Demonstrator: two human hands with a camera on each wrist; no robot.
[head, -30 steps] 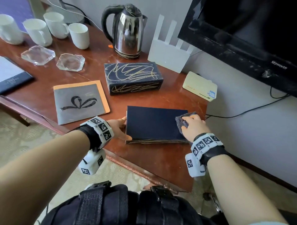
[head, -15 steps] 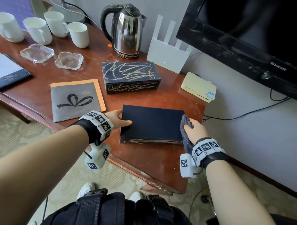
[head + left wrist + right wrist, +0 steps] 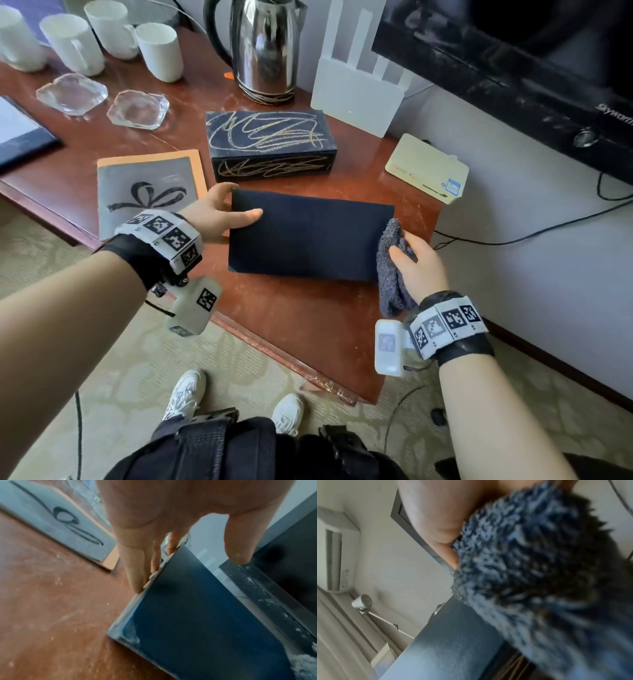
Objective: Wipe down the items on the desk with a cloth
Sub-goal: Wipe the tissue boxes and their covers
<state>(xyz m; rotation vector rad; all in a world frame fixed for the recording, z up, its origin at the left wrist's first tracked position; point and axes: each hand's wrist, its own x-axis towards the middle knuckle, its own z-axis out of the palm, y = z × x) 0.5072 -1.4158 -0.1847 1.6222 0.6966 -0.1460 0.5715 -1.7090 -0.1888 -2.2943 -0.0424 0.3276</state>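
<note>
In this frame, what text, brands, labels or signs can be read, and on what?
"Skyworth", cut off by the frame edge: on the television's lower bezel.
Small blue sticker and faint marks on the cream device: too small to read.
Square coded markers on both wristbands: patterns, not words.
Scribbles on the black box and the bow drawing on the grey card: not text.

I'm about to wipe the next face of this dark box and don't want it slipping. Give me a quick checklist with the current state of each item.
1. Left hand grips the dark box: ok, thumb on top, fingers on its end.
2. Right hand holds the cloth: ok.
3. Cloth touches the box: ok, at its right end.
4. Box flat on the desk: not ok, it looks tilted.
5. Underside clean: cannot tell.
</note>
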